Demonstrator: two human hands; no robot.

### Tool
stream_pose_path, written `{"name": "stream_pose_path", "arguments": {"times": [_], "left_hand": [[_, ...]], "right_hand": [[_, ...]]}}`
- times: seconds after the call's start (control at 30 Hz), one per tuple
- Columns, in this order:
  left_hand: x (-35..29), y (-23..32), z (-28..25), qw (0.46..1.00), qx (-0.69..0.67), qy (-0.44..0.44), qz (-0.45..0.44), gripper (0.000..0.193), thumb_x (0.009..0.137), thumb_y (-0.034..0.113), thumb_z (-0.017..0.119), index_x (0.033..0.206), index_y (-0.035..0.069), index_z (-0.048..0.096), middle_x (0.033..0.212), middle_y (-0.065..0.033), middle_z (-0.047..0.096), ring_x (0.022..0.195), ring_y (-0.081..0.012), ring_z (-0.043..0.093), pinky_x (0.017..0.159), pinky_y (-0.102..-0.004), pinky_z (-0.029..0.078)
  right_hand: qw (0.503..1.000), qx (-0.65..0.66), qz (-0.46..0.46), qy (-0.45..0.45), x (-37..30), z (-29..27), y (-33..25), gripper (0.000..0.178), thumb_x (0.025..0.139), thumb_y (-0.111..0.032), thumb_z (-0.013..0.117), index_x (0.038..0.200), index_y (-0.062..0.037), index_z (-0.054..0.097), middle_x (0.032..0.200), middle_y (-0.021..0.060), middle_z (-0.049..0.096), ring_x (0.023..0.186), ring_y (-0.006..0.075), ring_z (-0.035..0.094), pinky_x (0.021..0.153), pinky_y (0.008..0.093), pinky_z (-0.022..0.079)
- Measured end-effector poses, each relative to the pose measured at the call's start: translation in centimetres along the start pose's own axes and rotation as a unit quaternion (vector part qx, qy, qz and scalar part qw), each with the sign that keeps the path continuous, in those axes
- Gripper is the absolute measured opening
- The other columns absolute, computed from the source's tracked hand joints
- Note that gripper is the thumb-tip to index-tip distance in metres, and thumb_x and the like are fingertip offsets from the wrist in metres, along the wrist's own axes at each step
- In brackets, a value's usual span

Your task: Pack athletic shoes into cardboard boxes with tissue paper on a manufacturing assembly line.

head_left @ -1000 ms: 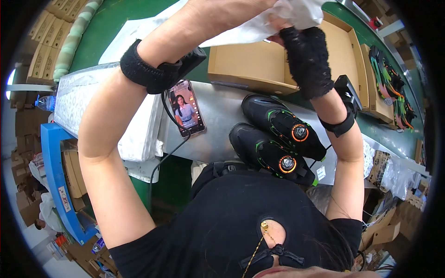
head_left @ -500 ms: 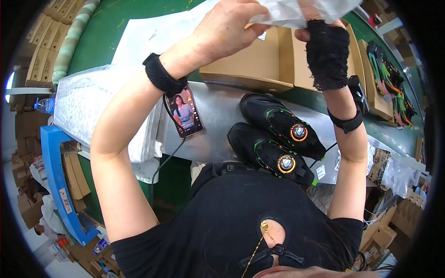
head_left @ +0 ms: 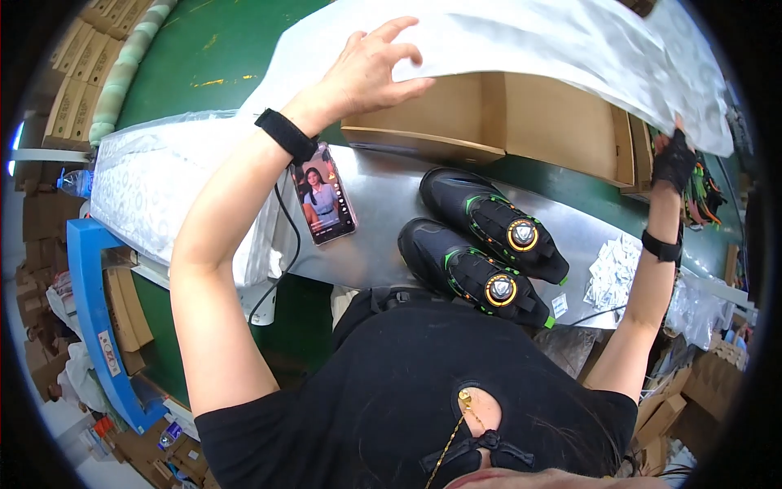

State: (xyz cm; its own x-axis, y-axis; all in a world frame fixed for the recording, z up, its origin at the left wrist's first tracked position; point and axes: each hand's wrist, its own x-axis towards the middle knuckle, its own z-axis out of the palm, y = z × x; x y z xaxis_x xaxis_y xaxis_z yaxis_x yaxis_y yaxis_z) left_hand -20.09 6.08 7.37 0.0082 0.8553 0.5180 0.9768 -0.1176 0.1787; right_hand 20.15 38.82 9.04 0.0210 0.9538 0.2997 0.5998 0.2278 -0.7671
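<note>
A large white sheet of thin wrapping paper (head_left: 529, 41) stretches across the far side, over an open brown cardboard box (head_left: 562, 126). My right hand (head_left: 674, 159), in a black fingerless glove, pinches the sheet's right end. Fingers spread, my left hand (head_left: 371, 69) is in front of the sheet's left part, near the box's left end, and holds nothing. Closer to me, two black shoes lie side by side on the metal surface, a farther shoe (head_left: 456, 196) and a nearer shoe (head_left: 436, 253). Both have green trim and a round dial ringed in orange.
A phone (head_left: 324, 196) showing a video lies left of the shoes, with a black cable beside it. White packaging sheets (head_left: 171, 179) are stacked at left, near a blue frame (head_left: 102, 318). Small white packets (head_left: 612, 273) are piled at right. More colourful shoes (head_left: 707, 191) show beyond my right hand.
My right hand has swung outward to the right, spreading the bunched sheet wide over the box. My left hand has let go of the sheet and moved slightly left and nearer, its fingers opened.
</note>
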Motion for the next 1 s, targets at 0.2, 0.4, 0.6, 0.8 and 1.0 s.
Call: {"name": "stream_pose_path", "arguments": {"times": [0.2,0.4,0.6,0.8,1.0], "left_hand": [[0.0,-5.8,4.3,0.965,0.023,-0.004,-0.260,0.064,0.078,0.047,0.053,0.117,-0.004,0.045,0.120,-0.0322,0.040,0.118,-0.0401,0.035,0.096,-0.0406,0.032],[-3.9,-7.8,3.9,0.851,-0.095,-0.109,-0.504,0.101,0.066,0.066,0.052,0.128,-0.008,0.024,0.125,-0.0315,0.036,0.119,-0.0411,0.033,0.099,-0.0427,0.028],[-6.2,-6.1,2.8,0.704,-0.439,-0.067,-0.555,0.060,0.075,0.040,0.064,0.108,-0.008,0.052,0.098,-0.0146,0.060,0.082,-0.0184,0.059,0.071,-0.0271,0.048],[-5.5,-4.4,6.2,0.665,-0.528,0.000,-0.528,0.039,0.078,0.025,0.065,0.101,-0.005,0.055,0.093,-0.0119,0.061,0.077,-0.0160,0.060,0.066,-0.0270,0.049],[-2.7,-1.0,8.1,0.647,-0.538,0.034,-0.539,0.032,0.085,0.026,0.053,0.099,-0.003,0.052,0.088,-0.0096,0.060,0.069,-0.0170,0.059,0.054,-0.0371,0.055]], "right_hand": [[0.964,0.183,0.114,0.156,7.4,-7.0,9.1,0.046,0.064,-0.037,0.074,0.084,-0.0016,0.052,0.061,0.0043,0.051,0.050,0.0149,0.049,0.047,0.0268,0.043],[0.956,-0.014,0.007,0.292,7.2,-10.9,14.0,0.056,0.064,-0.037,0.074,0.091,0.0058,0.051,0.084,0.0169,0.060,0.076,0.0253,0.059,0.068,0.0332,0.046],[0.888,-0.283,-0.193,0.307,0.0,-9.5,10.1,0.077,0.067,-0.037,0.072,0.117,0.0100,0.038,0.113,0.0266,0.047,0.104,0.0362,0.047,0.089,0.0394,0.036],[0.812,-0.095,-0.514,-0.260,-19.4,-6.0,-1.5,0.024,0.060,-0.009,0.068,0.082,-0.0069,0.058,0.084,0.0091,0.058,0.083,0.0276,0.056,0.071,0.0355,0.046],[0.710,-0.162,-0.542,-0.421,-30.2,-6.1,-2.8,0.017,0.067,-0.029,0.063,0.070,-0.0120,0.061,0.068,0.0006,0.056,0.079,0.0165,0.054,0.080,0.0502,0.034]]}}
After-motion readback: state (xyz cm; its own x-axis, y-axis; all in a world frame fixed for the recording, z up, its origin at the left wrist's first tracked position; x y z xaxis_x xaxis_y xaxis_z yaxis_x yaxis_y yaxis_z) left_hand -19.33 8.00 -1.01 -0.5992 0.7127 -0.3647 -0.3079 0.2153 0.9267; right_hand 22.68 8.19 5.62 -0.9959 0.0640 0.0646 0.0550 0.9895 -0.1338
